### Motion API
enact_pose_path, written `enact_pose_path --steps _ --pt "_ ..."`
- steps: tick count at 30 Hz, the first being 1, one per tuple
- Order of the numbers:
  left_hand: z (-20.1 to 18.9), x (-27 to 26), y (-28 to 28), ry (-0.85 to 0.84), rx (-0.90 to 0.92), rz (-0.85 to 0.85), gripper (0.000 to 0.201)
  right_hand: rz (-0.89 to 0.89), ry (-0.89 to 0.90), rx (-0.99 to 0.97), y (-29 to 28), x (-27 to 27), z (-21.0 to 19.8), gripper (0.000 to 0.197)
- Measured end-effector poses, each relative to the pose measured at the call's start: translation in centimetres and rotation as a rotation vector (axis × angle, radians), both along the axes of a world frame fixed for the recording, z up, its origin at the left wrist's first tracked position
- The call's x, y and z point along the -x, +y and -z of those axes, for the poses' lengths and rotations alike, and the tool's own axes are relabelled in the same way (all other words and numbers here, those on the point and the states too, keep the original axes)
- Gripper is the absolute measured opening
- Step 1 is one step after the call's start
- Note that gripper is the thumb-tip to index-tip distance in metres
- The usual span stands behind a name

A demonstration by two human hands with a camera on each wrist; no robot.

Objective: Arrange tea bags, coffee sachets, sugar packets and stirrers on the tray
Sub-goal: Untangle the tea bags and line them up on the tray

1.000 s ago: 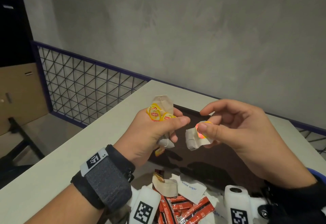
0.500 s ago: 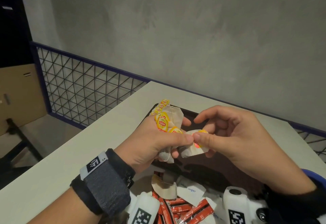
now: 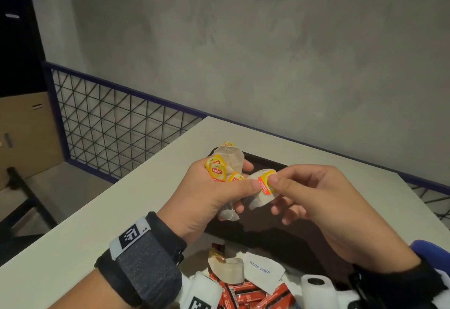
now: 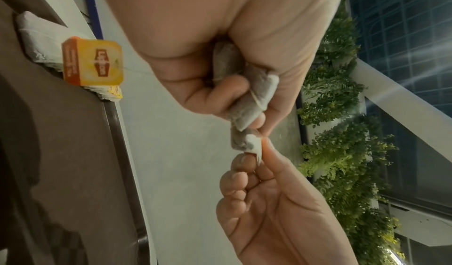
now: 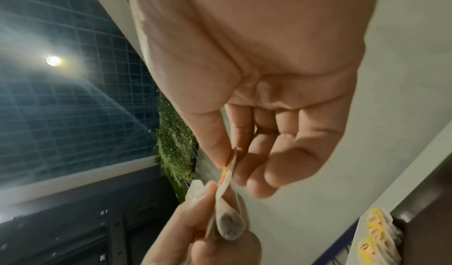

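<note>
Above the dark tray (image 3: 264, 160), the right hand (image 3: 326, 208) has brought its pinched tea bag (image 3: 261, 193) against the left hand (image 3: 207, 196)'s clutched bunch (image 3: 225, 167); gathering continues.

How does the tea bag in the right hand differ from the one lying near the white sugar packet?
The tea bag in the right hand is lifted above the dark tray, pinched at its tag by the right hand and touching the left hand; the loose tea bag lies untouched beside the white sugar packet. The held bag looks bent, the loose one flatter. Both are pale paper bags with yellow-red tags.
</note>
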State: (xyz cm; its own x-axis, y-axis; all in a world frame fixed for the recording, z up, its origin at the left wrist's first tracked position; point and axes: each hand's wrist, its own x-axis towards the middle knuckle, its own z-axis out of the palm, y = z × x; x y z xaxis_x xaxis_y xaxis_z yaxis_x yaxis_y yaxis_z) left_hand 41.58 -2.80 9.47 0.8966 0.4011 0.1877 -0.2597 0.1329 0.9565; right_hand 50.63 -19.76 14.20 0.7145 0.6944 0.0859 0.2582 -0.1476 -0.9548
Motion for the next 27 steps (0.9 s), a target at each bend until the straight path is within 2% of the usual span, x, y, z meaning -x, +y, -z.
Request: enact_pose_path --steps 7,10,13,16,18,21,24,27 --pt "0.1 0.0 0.0 -0.002 -0.089 0.014 0.024 0.027 -0.145 -0.045 -0.1 -0.3 0.3 0.012" --pt "0.2 0.0 0.1 0.001 -0.075 -0.007 0.024 0.032 -0.143 -0.072 0.1 -0.1 0.3 0.024" --pt "0.0 -0.1 0.3 -0.003 -0.064 -0.030 0.023 0.012 -0.061 -0.069 -0.1 0.3 0.2 0.036" --pt "-0.3 0.2 0.5 -0.029 -0.035 -0.020 0.026 -0.020 -0.016 -0.052 0.2 1.0 -0.1 0.027" --pt "-0.2 0.1 0.7 -0.036 -0.015 -0.014 0.032 -0.053 -0.093 -0.013 1.0 0.6 -0.8 0.014" --pt "0.2 -0.5 1.5 -0.028 0.138 -0.116 0.027 -0.092 -0.231 0.063 2.9 -1.7 -3.1 0.011" --pt "-0.2 -0.9 2.8 -0.005 0.340 -0.254 0.005 -0.078 -0.258 0.190 6.0 -5.6 -5.4 0.018" --pt "-0.1 -1.5 4.5 0.009 0.507 -0.348 0.016 -0.046 -0.280 0.370 10.1 -10.5 -4.9 0.012"
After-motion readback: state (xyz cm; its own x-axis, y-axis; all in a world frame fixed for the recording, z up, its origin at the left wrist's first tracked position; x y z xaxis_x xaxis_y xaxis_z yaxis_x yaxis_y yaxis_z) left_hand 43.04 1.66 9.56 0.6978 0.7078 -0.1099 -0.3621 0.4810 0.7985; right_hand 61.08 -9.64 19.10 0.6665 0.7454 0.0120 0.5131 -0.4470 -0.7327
